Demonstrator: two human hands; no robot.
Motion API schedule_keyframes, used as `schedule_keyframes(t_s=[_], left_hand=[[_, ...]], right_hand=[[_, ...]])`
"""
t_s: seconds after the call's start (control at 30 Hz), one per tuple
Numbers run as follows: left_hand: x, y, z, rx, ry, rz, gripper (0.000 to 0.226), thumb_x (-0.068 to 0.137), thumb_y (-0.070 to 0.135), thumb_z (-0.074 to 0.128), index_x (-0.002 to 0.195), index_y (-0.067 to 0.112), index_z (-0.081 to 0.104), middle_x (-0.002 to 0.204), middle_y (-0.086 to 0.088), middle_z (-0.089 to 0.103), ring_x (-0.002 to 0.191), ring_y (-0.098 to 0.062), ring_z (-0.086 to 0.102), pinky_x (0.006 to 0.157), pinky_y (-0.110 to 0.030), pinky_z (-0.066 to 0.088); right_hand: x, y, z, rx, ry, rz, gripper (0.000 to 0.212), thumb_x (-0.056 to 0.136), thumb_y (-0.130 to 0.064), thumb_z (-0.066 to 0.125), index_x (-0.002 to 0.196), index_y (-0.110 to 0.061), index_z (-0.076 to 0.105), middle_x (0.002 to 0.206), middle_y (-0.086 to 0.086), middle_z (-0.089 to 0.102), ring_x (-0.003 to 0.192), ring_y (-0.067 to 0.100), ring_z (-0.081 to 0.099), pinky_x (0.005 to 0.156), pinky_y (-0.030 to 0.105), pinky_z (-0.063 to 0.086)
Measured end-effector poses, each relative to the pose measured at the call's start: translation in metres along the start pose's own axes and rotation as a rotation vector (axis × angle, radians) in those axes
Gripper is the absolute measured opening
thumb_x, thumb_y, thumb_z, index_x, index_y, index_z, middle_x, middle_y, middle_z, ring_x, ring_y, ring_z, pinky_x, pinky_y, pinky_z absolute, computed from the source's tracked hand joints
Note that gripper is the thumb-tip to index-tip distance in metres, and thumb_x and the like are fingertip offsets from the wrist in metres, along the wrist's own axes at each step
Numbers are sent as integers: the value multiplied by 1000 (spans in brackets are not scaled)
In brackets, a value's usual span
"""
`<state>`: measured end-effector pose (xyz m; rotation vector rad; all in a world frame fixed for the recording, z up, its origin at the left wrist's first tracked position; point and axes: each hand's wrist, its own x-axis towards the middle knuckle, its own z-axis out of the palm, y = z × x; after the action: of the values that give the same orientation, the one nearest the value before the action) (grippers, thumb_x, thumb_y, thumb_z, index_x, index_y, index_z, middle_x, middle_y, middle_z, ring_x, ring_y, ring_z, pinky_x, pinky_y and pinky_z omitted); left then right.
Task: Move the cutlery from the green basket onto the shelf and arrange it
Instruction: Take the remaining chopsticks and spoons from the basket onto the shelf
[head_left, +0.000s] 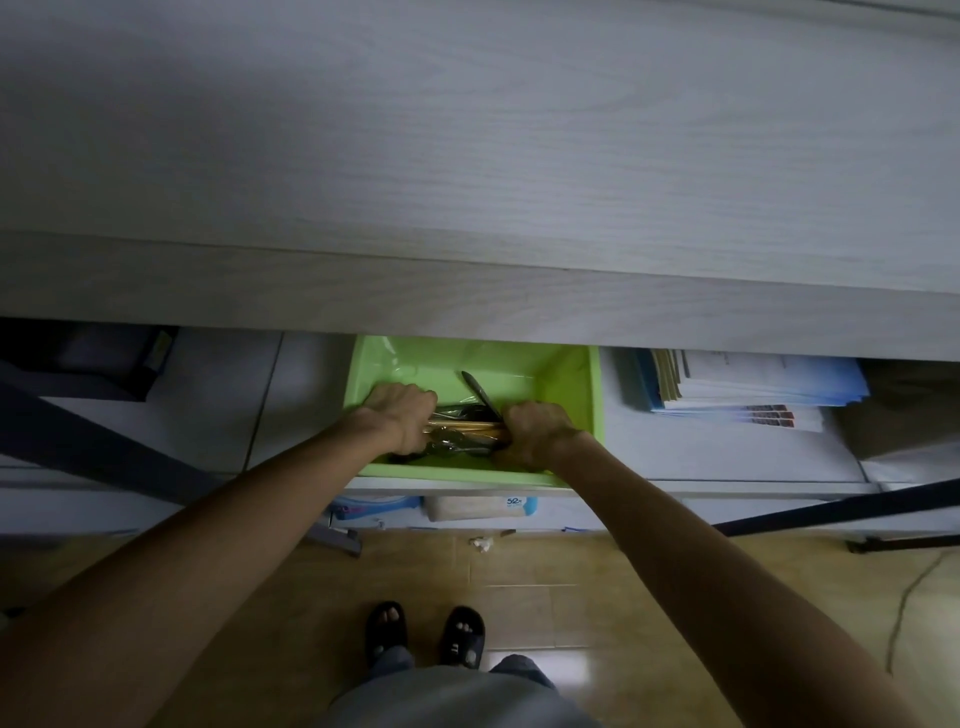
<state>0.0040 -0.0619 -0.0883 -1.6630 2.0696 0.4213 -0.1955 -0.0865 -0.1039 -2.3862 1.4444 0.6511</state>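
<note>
metal cutlery (462, 434) lies left-right between hands (402, 418).

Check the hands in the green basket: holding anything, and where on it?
Both grip one bundle of cutlery: left hand around its left end, right hand around its right end, inside the green basket. Fingers are hidden.

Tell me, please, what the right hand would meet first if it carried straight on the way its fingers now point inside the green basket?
Probably the cutlery bundle, which the right hand already grips from its right end. Beyond that lies the left hand, gripping the other end. Depth is hard to judge here.
</note>
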Motion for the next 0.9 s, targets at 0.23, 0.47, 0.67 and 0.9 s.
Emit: schedule_keyframes(t_s=[0.23,0.47,0.67,0.9], left_hand=[[1,1,0,-21,-30,-37,27,90,22,69,112,16,55,90,1,55,84,-17,55,67,-28,41],[1,-1,-1,-62,-121,-45,28,94,23,66,118,17,53,94,0,50,88,-18,51,72,-29,41],[-1,0,-13,-42,-121,-44,23,93,15,65,114,14,56,94,0,53,85,-15,52,69,-27,40],[-7,-2,-19,95,-94,-18,25,99,30,60,118,14,61,106,-5,61,87,-20,53,70,-30,40]], right_hand=[[-2,0,-2,-29,19,7,39,96,-40,58,123,-14,53,121,10,64,111,28,62,78,32,42],[-7,0,-6,-126,13,-25,32,99,-36,56,120,-12,59,122,11,64,112,29,63,87,34,49],[-12,0,-12,-226,54,-54,30,103,-31,48,122,-11,59,122,11,64,112,29,64,88,34,48],[-14,2,-17,-345,76,-80,27,105,-25,44,128,-12,51,125,10,62,113,27,62,93,36,44]])
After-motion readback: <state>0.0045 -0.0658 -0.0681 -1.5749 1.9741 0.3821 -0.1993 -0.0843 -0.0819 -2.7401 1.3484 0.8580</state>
